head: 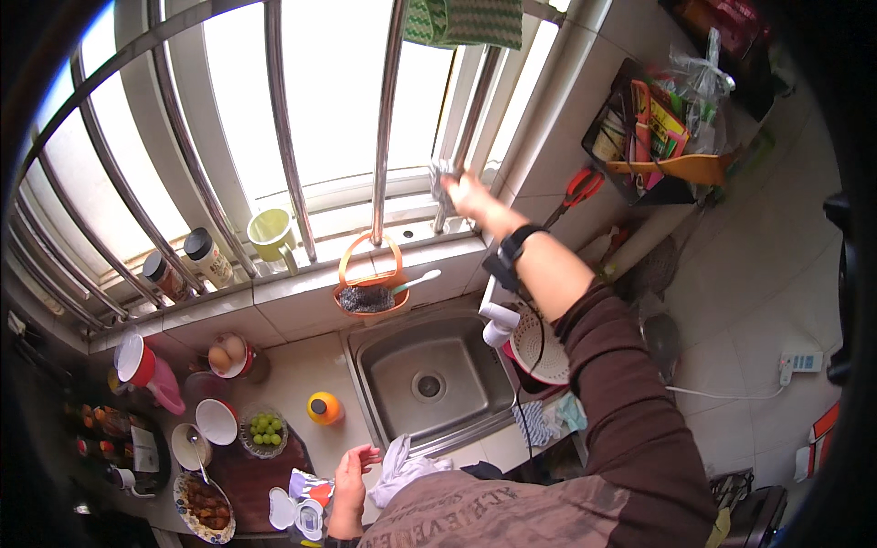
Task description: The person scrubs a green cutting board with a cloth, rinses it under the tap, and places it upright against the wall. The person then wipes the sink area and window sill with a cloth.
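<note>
Reaching out to the window's right side, my right hand (469,195) grips a crumpled grey-white cloth or wipe (444,179) against a metal window bar (473,109). The hand is slightly blurred. My left hand (353,472) is held low near the counter's front edge, fingers slightly bent and apart, holding nothing. Beside it lie a pack of wipes (310,518) with its lid up and a light lilac cloth (404,472). The stainless steel sink (438,370) lies between my two arms.
An orange hanging basket (370,308) holds a scourer and brush. An orange bottle (325,408), a bowl of green grapes (263,431) and a plate of food (205,508) stand left. A colander (541,346) sits right of the sink; red-handled scissors (582,188) hang on the wall.
</note>
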Demonstrator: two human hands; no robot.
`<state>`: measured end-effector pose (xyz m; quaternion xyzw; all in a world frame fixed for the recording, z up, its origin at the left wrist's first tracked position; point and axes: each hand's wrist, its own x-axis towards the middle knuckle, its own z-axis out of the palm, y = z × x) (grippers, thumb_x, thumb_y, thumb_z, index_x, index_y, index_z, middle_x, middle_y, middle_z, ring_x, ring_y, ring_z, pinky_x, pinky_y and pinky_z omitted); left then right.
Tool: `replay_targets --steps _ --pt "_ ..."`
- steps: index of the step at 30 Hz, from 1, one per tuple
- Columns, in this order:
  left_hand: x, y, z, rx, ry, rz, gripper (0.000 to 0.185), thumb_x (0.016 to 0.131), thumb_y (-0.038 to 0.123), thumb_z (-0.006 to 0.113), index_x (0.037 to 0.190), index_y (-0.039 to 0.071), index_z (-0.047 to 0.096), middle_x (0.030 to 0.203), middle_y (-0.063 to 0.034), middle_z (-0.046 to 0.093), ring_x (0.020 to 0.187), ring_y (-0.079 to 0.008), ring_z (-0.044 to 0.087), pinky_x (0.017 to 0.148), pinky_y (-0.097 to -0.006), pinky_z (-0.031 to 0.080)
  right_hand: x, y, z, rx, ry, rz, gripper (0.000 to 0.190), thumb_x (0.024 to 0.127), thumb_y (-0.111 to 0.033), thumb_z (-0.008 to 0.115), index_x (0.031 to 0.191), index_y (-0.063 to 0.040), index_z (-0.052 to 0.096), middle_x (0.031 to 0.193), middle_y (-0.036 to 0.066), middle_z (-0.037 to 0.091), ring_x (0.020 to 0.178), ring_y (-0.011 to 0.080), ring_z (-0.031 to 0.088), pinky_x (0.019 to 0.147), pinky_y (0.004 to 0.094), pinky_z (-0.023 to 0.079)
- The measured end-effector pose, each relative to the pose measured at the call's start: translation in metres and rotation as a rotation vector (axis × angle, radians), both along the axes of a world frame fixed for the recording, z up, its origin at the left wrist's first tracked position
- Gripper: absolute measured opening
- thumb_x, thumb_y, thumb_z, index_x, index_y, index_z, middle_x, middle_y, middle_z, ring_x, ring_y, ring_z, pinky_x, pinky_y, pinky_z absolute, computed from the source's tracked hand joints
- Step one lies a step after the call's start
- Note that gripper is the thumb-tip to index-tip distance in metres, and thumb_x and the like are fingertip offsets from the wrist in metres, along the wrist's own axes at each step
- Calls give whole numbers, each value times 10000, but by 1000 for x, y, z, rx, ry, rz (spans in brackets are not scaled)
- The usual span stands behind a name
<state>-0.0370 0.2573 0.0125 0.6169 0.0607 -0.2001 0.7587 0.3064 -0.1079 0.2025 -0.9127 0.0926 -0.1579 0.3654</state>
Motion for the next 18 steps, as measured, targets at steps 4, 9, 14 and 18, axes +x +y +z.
replay_targets --steps 4,9,14,18 --pt "-11 15 -6 58 81 57 438 999 389 329 1111 29 551 1030 -92 647 881 -158 623 763 -267 414 8 -9 3 28 33 69 385 904 -317 565 1107 10 543 1032 164 622 947 242 594 826 341 465" --pt "-12 18 -15 66 135 63 440 999 393 323 1099 31 552 1018 -92 651 867 -150 625 752 -264 416 32 -32 135 -45 -336 176 400 941 -370 501 863 11 597 626 77 569 520 152 525 541 351 448" --pt "8 -2 -7 13 44 17 440 998 392 327 1103 29 552 1017 -89 650 873 -152 622 758 -267 420 53 -19 111 -76 -687 39 468 932 -390 494 993 71 439 774 199 605 697 314 613 635 425 477" --pt "7 -4 -3 19 -15 12 434 998 391 333 1100 31 552 1019 -86 647 879 -153 619 765 -269 418 29 7 -17 151 -499 -78 387 916 -334 542 993 45 518 849 160 600 809 250 576 725 379 455"
